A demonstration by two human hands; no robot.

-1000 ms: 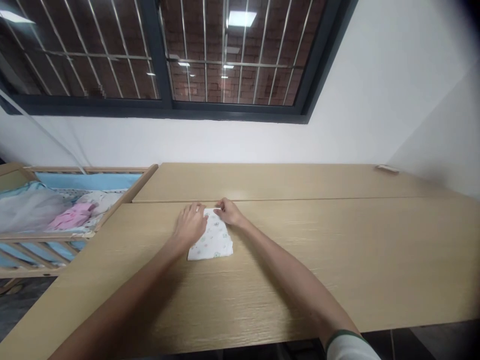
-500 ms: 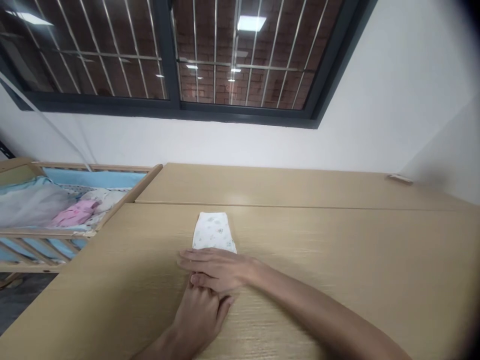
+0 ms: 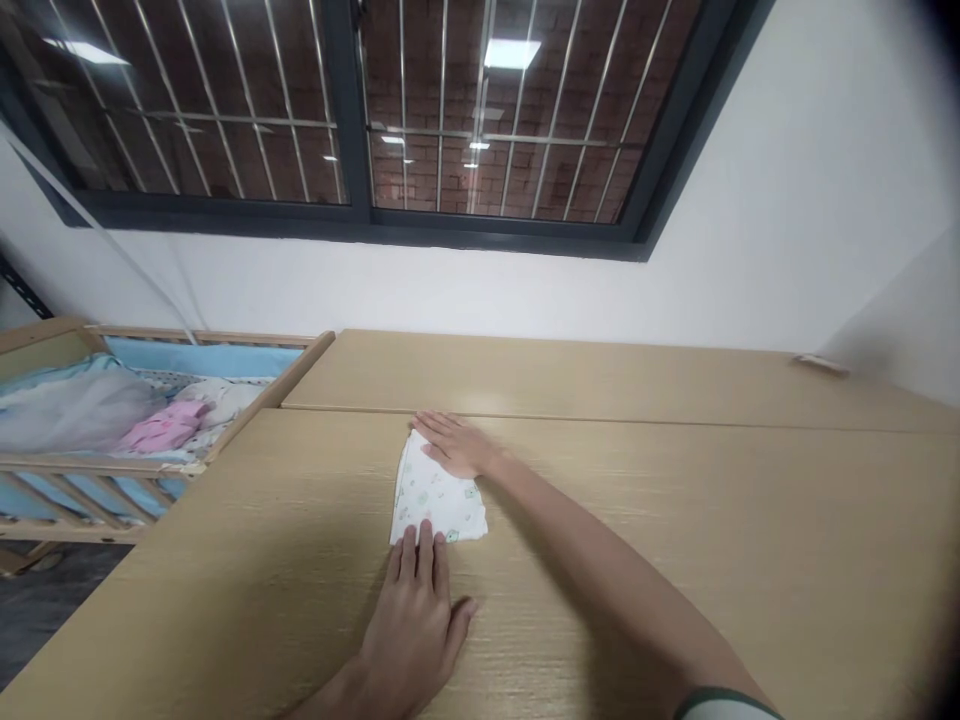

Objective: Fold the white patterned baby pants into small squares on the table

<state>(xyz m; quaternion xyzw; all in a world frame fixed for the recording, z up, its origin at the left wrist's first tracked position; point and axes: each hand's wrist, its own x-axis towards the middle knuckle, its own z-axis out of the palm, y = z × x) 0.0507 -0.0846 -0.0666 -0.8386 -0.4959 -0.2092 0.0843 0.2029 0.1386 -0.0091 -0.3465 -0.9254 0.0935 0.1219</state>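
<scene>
A small folded white cloth (image 3: 435, 495) with a faint print lies flat on the light wooden table (image 3: 637, 510). Its far end is narrower than its near end. My right hand (image 3: 454, 445) rests palm down over the cloth's far edge, fingers stretched toward the left. At the near edge, the fingertips of my left hand (image 3: 415, 610) touch the cloth, with the fingers extended and the thumb out to the side. Neither hand grips anything. The cloth's far right corner is covered by my right hand.
To the left stands a wooden crib (image 3: 274, 395) with blue lining, a pink cloth (image 3: 166, 425) and white bedding inside. Behind the table are a white wall and a barred window (image 3: 495, 235). A small flat object (image 3: 821, 364) lies at the table's far right.
My right hand has moved from the near part of the cloth to its far edge, uncovering the print. My left hand's fingers, bent before, are now stretched out on the near edge.
</scene>
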